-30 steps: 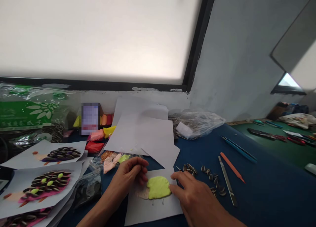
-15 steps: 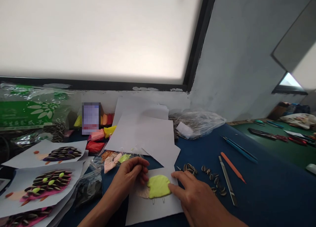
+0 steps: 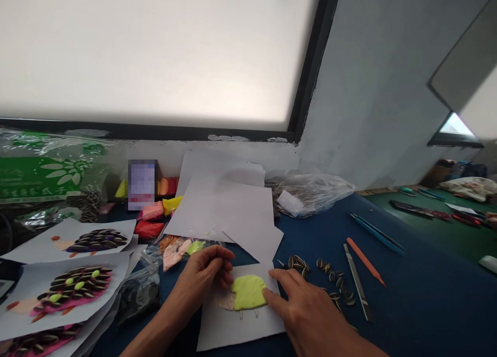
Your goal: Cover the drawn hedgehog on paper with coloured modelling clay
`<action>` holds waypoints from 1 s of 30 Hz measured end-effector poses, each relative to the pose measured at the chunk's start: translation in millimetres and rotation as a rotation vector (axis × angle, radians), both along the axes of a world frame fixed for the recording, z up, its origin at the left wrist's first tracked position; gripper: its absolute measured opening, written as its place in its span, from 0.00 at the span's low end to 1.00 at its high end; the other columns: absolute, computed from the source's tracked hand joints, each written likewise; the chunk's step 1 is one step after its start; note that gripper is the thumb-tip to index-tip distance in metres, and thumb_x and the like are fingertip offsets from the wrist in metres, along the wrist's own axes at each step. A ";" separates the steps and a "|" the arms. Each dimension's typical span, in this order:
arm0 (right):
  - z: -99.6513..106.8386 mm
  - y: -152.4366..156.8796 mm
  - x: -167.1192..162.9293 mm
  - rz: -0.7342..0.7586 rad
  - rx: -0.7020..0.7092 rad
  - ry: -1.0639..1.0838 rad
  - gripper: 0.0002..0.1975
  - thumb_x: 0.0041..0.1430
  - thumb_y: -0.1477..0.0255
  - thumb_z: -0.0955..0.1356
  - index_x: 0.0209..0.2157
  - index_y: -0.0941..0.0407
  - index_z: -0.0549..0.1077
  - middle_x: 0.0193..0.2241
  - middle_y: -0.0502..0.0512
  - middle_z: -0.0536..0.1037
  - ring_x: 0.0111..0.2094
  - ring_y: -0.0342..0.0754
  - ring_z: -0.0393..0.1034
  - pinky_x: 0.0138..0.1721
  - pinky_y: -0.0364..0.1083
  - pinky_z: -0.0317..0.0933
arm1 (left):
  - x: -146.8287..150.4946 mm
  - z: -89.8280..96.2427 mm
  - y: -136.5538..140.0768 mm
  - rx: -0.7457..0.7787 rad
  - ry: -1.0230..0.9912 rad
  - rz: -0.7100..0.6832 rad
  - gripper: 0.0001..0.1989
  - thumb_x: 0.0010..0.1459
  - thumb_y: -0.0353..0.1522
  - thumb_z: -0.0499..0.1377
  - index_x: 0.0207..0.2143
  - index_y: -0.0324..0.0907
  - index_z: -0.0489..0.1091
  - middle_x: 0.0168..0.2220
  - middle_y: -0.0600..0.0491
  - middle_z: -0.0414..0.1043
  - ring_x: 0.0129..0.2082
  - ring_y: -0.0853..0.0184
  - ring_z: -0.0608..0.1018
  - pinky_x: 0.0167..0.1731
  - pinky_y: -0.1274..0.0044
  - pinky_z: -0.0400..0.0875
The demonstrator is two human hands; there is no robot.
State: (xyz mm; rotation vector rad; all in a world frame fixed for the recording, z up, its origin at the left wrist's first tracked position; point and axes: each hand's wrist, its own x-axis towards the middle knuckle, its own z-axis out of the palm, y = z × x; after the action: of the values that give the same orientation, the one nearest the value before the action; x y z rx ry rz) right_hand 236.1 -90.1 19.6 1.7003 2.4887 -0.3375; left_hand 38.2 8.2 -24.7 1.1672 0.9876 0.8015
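Well left of the left hand lie a seed bag (image 3: pixel 42 178) and, nearer, several pictures (image 3: pixel 72 289) with seeds on clay. Closer in, beside the left forearm, is a black packet (image 3: pixel 137 300); just beyond it, coloured clay packets (image 3: pixel 149 227). The left hand (image 3: pixel 205 274) is curled; whether its fingers hold anything I cannot tell. It hides the left end of the pale clay (image 3: pixel 225 299).

Between the hands, on paper (image 3: pixel 233 333), sits the green clay (image 3: pixel 249 292), joined to the pale piece. Both are laid down and smooth; the pencilled legs (image 3: pixel 241 315) below are bare and no seeds show on the green. Against the pictures, seeds and feet seem to be lacking. Beyond the hands are white sheets (image 3: pixel 240 206).

The right hand (image 3: pixel 301 300) is loosely spread, thumb at the green edge, nothing visible in its grasp. It partly covers loose seeds (image 3: pixel 340 282) to its right; past them lie a knife (image 3: pixel 356 282), an orange stick (image 3: pixel 366 261) and tweezers (image 3: pixel 375 232).
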 end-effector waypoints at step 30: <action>-13.6 2.2 5.6 -0.047 0.058 0.007 0.31 0.58 0.76 0.65 0.64 0.61 0.61 0.63 0.75 0.58 0.62 0.72 0.54 0.55 0.67 0.58 | 2.4 0.0 1.0 -0.005 0.018 0.012 0.13 0.41 0.38 0.59 0.28 0.39 0.71 0.23 0.56 0.71 0.21 0.68 0.76 0.21 0.78 0.70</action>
State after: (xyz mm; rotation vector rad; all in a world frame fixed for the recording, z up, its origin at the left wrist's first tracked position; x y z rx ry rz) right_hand 241.7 -87.9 6.0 1.7847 2.4903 -0.2795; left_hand 40.7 9.2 -24.7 1.1670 1.0117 0.7993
